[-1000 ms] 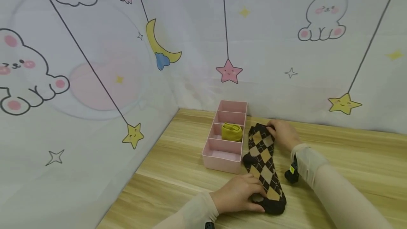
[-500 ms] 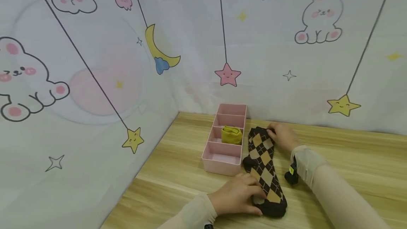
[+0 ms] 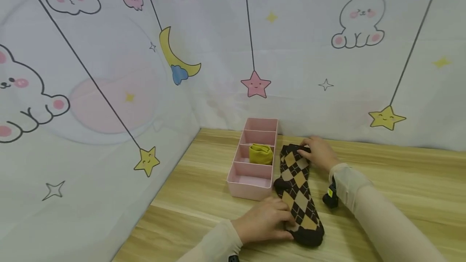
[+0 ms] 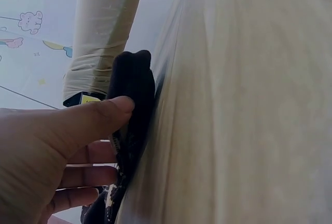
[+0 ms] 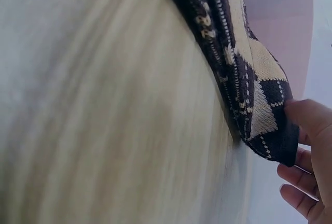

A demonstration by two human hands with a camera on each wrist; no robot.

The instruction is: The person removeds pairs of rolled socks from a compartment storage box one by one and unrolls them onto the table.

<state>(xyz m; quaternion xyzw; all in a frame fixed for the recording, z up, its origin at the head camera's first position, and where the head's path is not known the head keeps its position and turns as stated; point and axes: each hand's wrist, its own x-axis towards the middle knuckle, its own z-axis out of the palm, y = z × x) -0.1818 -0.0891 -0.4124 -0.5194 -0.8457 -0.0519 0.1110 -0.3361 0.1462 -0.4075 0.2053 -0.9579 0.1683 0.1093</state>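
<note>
A pair of argyle socks [image 3: 297, 189], black with tan and cream diamonds, lies flat and layered on the table, cuffs away from me and black toes towards me. My left hand [image 3: 263, 220] holds the toe end from its left side. In the left wrist view its thumb presses the black toe [image 4: 133, 81], with the fingers along the sock's edge. At the far end, my right hand [image 3: 320, 155] pinches the black cuff. The right wrist view shows that cuff [image 5: 284, 136] between thumb and fingers, slightly raised.
Left of the socks stands a pink divided box [image 3: 251, 191]. One middle compartment holds a rolled mustard-yellow cloth bundle [image 3: 260, 155]. The wooden table [image 3: 393, 189] meets a printed white backdrop [image 3: 309, 108] at the back and left.
The head view has shifted slightly, so everything sits a little further left. Right fingers reach a bit further over the cuff. Both hands stay at the ends of the socks.
</note>
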